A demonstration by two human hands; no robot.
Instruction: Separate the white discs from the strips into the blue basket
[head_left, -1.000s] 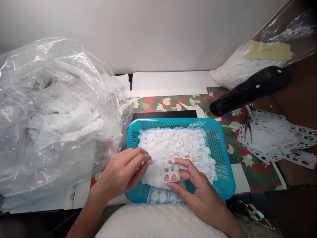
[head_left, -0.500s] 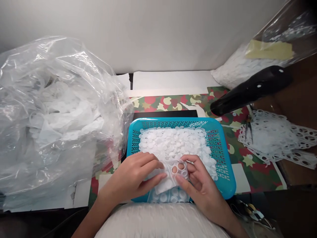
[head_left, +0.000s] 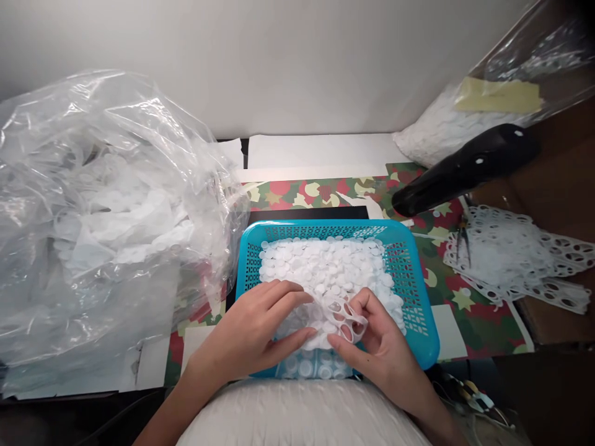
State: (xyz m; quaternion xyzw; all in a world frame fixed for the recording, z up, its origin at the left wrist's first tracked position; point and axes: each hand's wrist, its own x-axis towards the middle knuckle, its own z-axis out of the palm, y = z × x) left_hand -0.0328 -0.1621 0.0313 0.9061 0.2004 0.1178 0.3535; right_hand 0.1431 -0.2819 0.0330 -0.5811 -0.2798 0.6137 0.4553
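Backdrop: a white wall (head_left: 260, 62) stands behind the blue basket.
Mat: a patterned mat (head_left: 446, 297) with red, green and cream stars lies under and around the blue basket (head_left: 409, 279).
Left of basket: a large clear bag (head_left: 106, 186) sits just beside the blue basket, touching its corner and holding loose white sheets of discs.
Beyond basket, right: a second clear bag (head_left: 446, 127) with yellow tape (head_left: 498, 95) is packed with white pieces.
Right of basket: a black dryer-like tool (head_left: 465, 170) points toward the blue basket, above a pile of punched sheets (head_left: 511, 260); tweezers (head_left: 462, 244) lie on that pile.
Near edge of basket: a white knit fabric (head_left: 297, 415) runs along it, and wires (head_left: 474, 396) lie to its right.
In basket: white discs (head_left: 325, 266) cover most of the floor, and a sheet of discs (head_left: 307, 368) lies at the near end.
Left hand (head_left: 246, 334): fingers lie flat and slightly spread, pressing on the discs inside the blue basket.
Right hand (head_left: 376, 347): thumb and forefinger pinch a perforated scrap (head_left: 346, 319), the other fingers curled.
Perforated scrap: it is inside the blue basket, held up off the discs near its near end, between both hands.
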